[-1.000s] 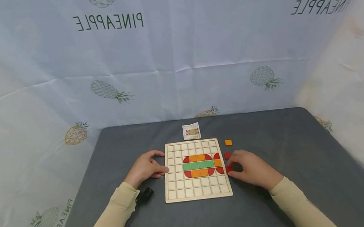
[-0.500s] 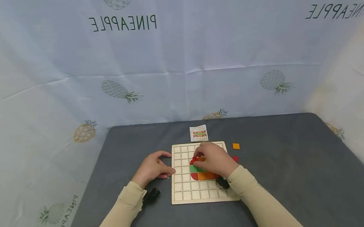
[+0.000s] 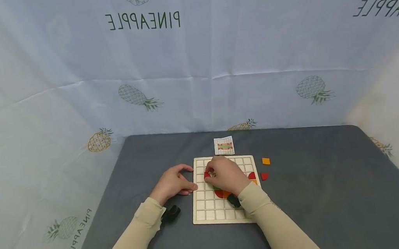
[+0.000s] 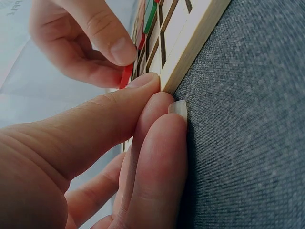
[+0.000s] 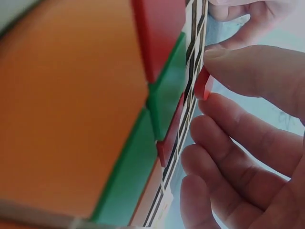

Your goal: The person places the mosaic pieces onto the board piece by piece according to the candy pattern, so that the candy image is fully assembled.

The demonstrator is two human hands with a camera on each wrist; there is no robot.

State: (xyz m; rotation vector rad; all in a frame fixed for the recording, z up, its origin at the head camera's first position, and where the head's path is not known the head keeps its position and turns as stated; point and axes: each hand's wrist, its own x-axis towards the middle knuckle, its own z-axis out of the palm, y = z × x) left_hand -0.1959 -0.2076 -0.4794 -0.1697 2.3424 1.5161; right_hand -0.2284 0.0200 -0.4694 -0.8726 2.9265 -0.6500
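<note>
A square wooden grid board (image 3: 206, 216) lies on the grey table, partly filled with red, orange and green tiles. My left hand (image 3: 171, 184) grips the board's left edge; in the left wrist view the thumb rests at the top rim and the forefinger is against its side. Between thumb and forefinger, my right hand (image 3: 226, 174) pinches a small red tile (image 5: 203, 85) over the left part of the board, just left of the tile pattern. In the right wrist view, green tiles (image 5: 167, 95) sit in the grid beside it. My right hand and wrist hide much of the pattern.
Behind the board lies a printed pattern card (image 3: 224, 146). To its right are a loose orange square tile (image 3: 266, 161) and a red tile (image 3: 264, 176) with a rounded side. Black wrist cameras sit under both wrists. A pineapple-print cloth (image 3: 197, 101) hangs behind the table.
My right hand has taken a red tile from the board's right side and carried it left across the board. My left hand stays at the left edge. The head view has shifted slightly.
</note>
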